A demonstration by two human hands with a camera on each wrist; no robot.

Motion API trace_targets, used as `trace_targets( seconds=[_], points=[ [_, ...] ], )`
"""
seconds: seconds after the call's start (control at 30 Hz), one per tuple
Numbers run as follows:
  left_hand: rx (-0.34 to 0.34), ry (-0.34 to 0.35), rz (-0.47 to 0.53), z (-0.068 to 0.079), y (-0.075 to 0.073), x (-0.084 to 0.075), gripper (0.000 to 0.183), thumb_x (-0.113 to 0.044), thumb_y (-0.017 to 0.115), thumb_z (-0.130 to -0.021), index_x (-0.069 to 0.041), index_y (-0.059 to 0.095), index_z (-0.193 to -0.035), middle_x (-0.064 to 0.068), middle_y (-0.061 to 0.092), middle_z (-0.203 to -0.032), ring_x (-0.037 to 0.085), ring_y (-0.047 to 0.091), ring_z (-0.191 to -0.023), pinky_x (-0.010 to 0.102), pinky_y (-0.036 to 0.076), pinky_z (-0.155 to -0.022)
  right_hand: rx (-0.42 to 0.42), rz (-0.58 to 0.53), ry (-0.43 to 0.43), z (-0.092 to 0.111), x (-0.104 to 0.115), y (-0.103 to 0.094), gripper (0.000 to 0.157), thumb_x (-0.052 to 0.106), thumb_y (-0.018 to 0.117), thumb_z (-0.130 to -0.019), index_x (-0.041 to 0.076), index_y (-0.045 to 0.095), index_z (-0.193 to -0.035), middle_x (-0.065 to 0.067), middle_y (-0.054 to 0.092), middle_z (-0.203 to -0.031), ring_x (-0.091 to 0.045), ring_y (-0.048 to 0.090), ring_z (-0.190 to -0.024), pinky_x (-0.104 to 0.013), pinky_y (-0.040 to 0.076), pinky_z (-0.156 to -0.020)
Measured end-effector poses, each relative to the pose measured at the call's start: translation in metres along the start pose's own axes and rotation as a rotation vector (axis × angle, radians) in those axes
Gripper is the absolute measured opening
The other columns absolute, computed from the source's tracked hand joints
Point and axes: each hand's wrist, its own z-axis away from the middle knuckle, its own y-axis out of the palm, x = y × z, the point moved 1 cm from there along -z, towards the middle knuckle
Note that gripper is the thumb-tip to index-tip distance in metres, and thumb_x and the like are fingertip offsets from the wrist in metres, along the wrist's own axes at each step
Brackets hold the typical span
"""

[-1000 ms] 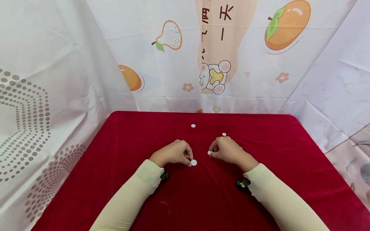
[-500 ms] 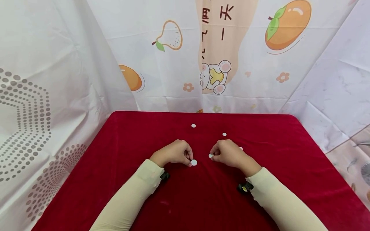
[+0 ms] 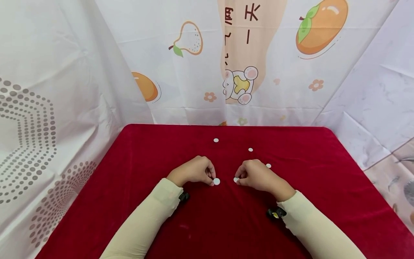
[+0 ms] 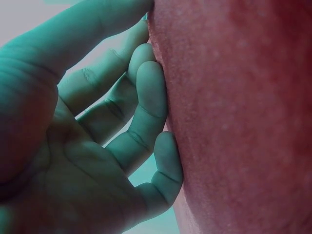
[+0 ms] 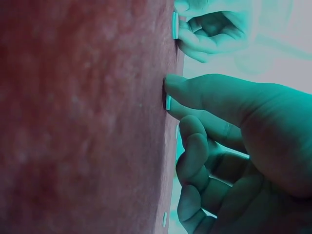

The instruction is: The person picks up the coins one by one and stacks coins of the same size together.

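Note:
In the head view, my left hand (image 3: 195, 172) pinches the left edge of a flat white disc (image 3: 216, 181) with thumb and index finger, low at the red cloth. Edge-on in the right wrist view, that disc (image 5: 175, 25) looks thicker than the other and shows two bands. My right hand (image 3: 258, 175) pinches a second white disc (image 3: 236, 179) a short way to the right, close on the cloth. Its thumb covers part of this disc (image 5: 168, 102) in the right wrist view. The left wrist view shows the left hand's (image 4: 112, 117) other fingers curled against the cloth.
A red velvet-like cloth (image 3: 161, 144) covers the table. More white discs lie beyond the hands: one at the back (image 3: 216, 140), one nearer (image 3: 250, 149), and one beside the right hand's knuckles (image 3: 268, 166). Printed curtains (image 3: 181, 82) hang around the back and sides.
My right hand has drawn its disc toward my body along the cloth, level with the left hand's disc. The disc behind its knuckles has come into fuller view. The left hand keeps its place.

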Motion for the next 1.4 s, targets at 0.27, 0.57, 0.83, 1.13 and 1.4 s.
trace_targets(
  seconds=[0.27,0.57,0.83,1.13,1.4],
  points=[
    [0.002,-0.001,0.004,-0.002,0.000,0.004,0.018,-0.020,0.092,-0.078,-0.025,0.076,-0.075,-0.010,0.070,-0.076,0.009,0.064,-0.075,0.026,0.056,-0.071,0.017,-0.006,-0.020,0.004,0.005,-0.001,0.008,0.017,0.087,-0.084,0.019,0.081,-0.089,0.012,0.064,-0.077,-0.005,0.057,-0.070,-0.023,0.051,-0.065],
    [0.005,-0.006,-0.001,-0.001,0.000,0.004,0.018,-0.021,0.093,-0.078,-0.025,0.076,-0.075,-0.010,0.070,-0.075,0.009,0.064,-0.074,0.026,0.056,-0.071,0.028,-0.025,-0.050,0.004,0.006,0.001,0.007,0.016,0.085,-0.085,0.018,0.081,-0.089,0.013,0.065,-0.077,-0.004,0.057,-0.070,-0.022,0.052,-0.065],
    [0.004,0.001,-0.011,-0.002,-0.002,0.004,0.019,-0.021,0.093,-0.078,-0.026,0.075,-0.074,-0.010,0.070,-0.074,0.009,0.064,-0.073,0.026,0.056,-0.070,0.056,-0.091,-0.025,0.001,-0.003,0.003,0.009,0.018,0.087,-0.084,0.023,0.080,-0.089,0.013,0.066,-0.071,-0.006,0.059,-0.067,-0.024,0.052,-0.062],
    [0.004,-0.001,-0.014,-0.002,-0.001,0.002,0.018,-0.021,0.093,-0.078,-0.025,0.075,-0.074,-0.010,0.070,-0.073,0.009,0.064,-0.072,0.026,0.055,-0.070,0.090,-0.164,-0.001,0.003,-0.008,0.003,0.010,0.020,0.086,-0.085,0.025,0.078,-0.088,0.009,0.066,-0.069,-0.012,0.061,-0.065,-0.026,0.051,-0.060],
    [0.011,-0.004,-0.016,-0.001,0.000,0.001,0.018,-0.021,0.092,-0.079,-0.024,0.075,-0.075,-0.010,0.070,-0.074,0.009,0.063,-0.072,0.025,0.055,-0.068,0.089,-0.164,-0.007,0.003,-0.011,0.005,0.011,0.021,0.086,-0.086,0.025,0.076,-0.090,0.009,0.066,-0.067,-0.011,0.061,-0.062,-0.026,0.051,-0.060]
  ],
)
